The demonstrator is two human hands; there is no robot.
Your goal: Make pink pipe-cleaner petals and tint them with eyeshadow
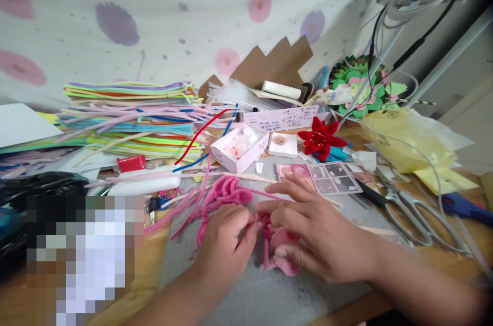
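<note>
My left hand [227, 236] is closed in a pinch at the edge of a pink fuzzy chenille-stem piece [283, 238] on the grey mat. My right hand [319, 228] lies over the same piece from the right, its thumb on the lower loop and its fingertips beside my left fingers. Its index finger is stretched forward. My fingers hide part of the piece, and the hands are slightly blurred. Just beyond my left hand, a bundle of bent pink chenille stems [227, 192] rests on the grey mat [185, 269], with loose ends trailing left.
Bundles of coloured chenille stems [142, 126] are stacked at the back left. A white box [241, 151] and a red chenille flower [321, 138] stand behind the mat. Scissors [408, 213] lie right, near a yellow bag [408, 136]. A black plastic bag [46, 192] sits left.
</note>
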